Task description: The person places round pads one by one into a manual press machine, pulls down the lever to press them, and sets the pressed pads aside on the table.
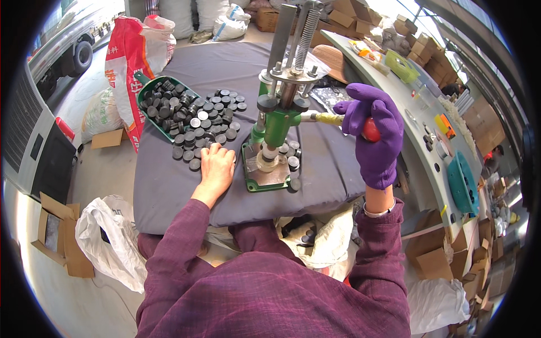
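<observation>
My bare left hand point(217, 170) is low at the near edge of a loose pile of black round caps point(217, 128), its fingers bent. The rim of one cap shows by the thumb side, and the fingers seem closed on it, though they hide most of it. My right hand point(376, 128), in a purple glove, wraps round the red ball knob point(371, 130) of a press lever. Yellow wrapping covers part of the lever point(328, 118). The green hand press point(282, 127) stands between my hands, with a round piece point(270, 153) under its ram on the metal base.
A green scoop point(189, 93) heaped with caps lies at the left on the grey cloth-covered table point(169, 197). More caps point(293, 163) sit right of the press. Beyond are a straw hat point(331, 61) and a long side table point(420, 121). Sacks and cardboard boxes point(63, 234) stand around.
</observation>
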`<state>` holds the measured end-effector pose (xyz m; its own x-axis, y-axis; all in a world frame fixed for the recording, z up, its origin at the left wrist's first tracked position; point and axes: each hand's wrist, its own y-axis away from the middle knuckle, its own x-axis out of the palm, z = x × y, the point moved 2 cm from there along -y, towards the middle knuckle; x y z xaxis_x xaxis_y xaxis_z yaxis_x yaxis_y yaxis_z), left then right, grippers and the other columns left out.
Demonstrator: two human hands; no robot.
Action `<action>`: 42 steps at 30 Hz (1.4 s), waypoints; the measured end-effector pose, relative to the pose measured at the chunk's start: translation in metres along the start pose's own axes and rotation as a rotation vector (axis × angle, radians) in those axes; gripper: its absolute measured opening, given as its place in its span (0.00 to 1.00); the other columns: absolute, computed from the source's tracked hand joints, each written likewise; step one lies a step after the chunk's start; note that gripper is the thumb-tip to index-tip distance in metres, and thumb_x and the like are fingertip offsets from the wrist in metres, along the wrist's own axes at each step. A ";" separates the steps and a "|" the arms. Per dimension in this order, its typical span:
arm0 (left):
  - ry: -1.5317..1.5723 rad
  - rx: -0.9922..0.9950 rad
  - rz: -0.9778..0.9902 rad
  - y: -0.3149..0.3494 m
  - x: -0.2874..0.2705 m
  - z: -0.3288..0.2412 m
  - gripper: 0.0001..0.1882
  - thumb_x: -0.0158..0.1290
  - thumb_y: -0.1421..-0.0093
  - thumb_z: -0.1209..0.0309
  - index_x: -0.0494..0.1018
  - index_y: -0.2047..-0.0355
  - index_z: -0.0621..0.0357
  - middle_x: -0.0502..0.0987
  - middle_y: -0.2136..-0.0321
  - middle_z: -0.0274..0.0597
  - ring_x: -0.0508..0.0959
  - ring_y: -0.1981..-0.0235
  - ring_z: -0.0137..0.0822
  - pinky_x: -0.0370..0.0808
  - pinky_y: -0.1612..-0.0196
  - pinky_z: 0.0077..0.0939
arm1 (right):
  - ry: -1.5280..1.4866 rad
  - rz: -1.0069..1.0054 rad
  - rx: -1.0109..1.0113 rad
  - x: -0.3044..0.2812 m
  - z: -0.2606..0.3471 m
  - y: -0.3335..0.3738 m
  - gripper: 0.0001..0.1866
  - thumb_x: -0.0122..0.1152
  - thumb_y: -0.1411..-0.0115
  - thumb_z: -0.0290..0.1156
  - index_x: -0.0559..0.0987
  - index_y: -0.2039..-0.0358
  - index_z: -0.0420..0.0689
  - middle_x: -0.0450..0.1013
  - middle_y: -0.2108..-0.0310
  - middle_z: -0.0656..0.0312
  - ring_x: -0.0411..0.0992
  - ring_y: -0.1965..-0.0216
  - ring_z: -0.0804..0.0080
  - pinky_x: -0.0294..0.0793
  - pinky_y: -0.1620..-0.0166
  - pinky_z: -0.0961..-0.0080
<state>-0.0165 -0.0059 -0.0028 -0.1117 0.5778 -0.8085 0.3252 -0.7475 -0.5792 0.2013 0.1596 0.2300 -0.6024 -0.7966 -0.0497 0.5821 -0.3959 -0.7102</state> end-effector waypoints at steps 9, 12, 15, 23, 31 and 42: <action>0.692 -0.240 -0.074 -0.016 -0.019 -0.056 0.39 0.62 0.55 0.78 0.62 0.41 0.59 0.77 0.65 0.48 0.77 0.63 0.49 0.75 0.58 0.41 | -0.048 -0.024 -0.063 -0.001 -0.006 0.002 0.24 0.40 0.35 0.39 0.75 0.54 0.31 0.64 0.83 0.65 0.65 0.79 0.73 0.73 0.56 0.63; 0.666 -0.264 -0.096 -0.022 -0.011 -0.062 0.41 0.62 0.55 0.78 0.60 0.39 0.60 0.77 0.64 0.48 0.76 0.62 0.48 0.73 0.55 0.42 | -0.026 -0.022 -0.091 0.002 -0.004 0.005 0.24 0.40 0.35 0.39 0.75 0.54 0.31 0.64 0.83 0.65 0.64 0.80 0.73 0.73 0.56 0.63; 0.681 -0.285 -0.142 -0.025 0.000 -0.065 0.43 0.62 0.55 0.77 0.58 0.38 0.62 0.78 0.63 0.48 0.76 0.60 0.48 0.72 0.52 0.42 | -0.016 -0.009 -0.125 0.001 -0.007 0.018 0.24 0.40 0.35 0.40 0.75 0.55 0.31 0.63 0.84 0.65 0.64 0.80 0.73 0.73 0.56 0.62; 0.982 -0.452 -0.097 -0.029 0.020 -0.063 0.45 0.65 0.55 0.76 0.56 0.36 0.63 0.78 0.59 0.49 0.78 0.55 0.47 0.74 0.52 0.39 | -0.009 0.022 -0.172 0.001 -0.024 0.073 0.19 0.44 0.32 0.36 0.77 0.59 0.33 0.74 0.75 0.56 0.69 0.76 0.71 0.72 0.51 0.59; 0.616 -0.213 -0.242 -0.014 0.001 -0.043 0.32 0.57 0.53 0.82 0.69 0.44 0.61 0.78 0.55 0.51 0.79 0.54 0.47 0.73 0.48 0.37 | 0.309 0.152 -0.205 -0.003 -0.047 0.124 0.12 0.50 0.39 0.33 0.81 0.64 0.42 0.74 0.77 0.64 0.74 0.68 0.65 0.64 0.40 0.47; -0.165 -0.067 -0.124 0.023 -0.014 0.000 0.11 0.57 0.53 0.76 0.74 0.67 0.59 0.76 0.64 0.42 0.71 0.55 0.45 0.64 0.56 0.42 | 0.202 0.016 -0.073 0.002 -0.002 0.075 0.18 0.46 0.37 0.35 0.77 0.59 0.33 0.68 0.83 0.61 0.70 0.74 0.72 0.71 0.44 0.59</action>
<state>-0.0080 -0.0313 -0.0043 -0.3054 0.5980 -0.7411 0.3605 -0.6477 -0.6712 0.2425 0.1290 0.1758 -0.6945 -0.6922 -0.1960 0.5560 -0.3435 -0.7569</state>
